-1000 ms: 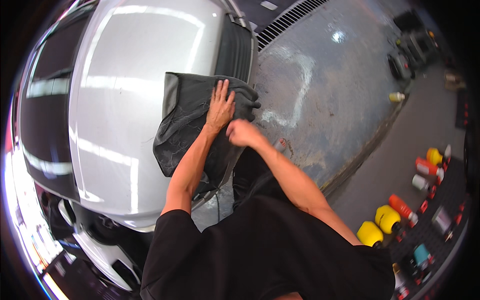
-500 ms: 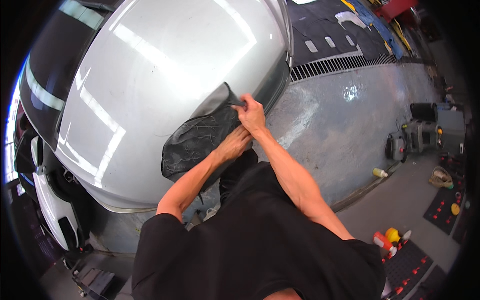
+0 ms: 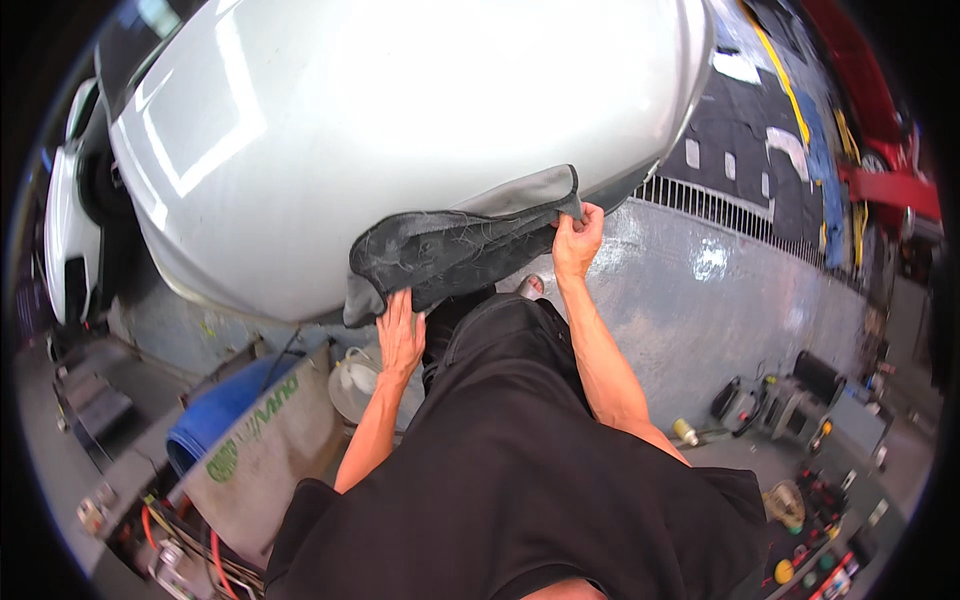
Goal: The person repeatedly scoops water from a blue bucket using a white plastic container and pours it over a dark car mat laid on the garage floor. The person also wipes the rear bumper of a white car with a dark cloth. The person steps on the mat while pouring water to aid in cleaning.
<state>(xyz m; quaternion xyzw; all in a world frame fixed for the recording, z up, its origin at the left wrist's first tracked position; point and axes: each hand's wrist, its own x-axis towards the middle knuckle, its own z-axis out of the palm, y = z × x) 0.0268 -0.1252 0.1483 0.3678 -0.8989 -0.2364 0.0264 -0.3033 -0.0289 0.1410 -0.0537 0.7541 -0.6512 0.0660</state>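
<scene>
A dark grey cloth (image 3: 440, 248) lies along the near edge of a glossy white car's body (image 3: 300, 200), with pale hair-like strands on its dark face. Its upper right part is folded over and shows a lighter grey side. At that right end, my right hand (image 3: 580, 242) pinches the edge of the cloth between thumb and fingers. My left hand (image 3: 402, 335) rests against the near left edge, its fingers stretched straight over the fabric. Below this edge the cloth hangs free of the car.
A blue barrel (image 3: 225, 405) and a pale board (image 3: 255, 460) stand at the lower left. A floor drain grate (image 3: 720, 215) runs at the right beside dark mats (image 3: 740, 150). Machines (image 3: 800, 395) and a small bottle (image 3: 685, 432) are at the lower right. A red car (image 3: 860, 90) is far right.
My hands have moved apart, left hand to the left and right hand to the right. The cloth is stretched wider along the car's edge. The whole view has shifted.
</scene>
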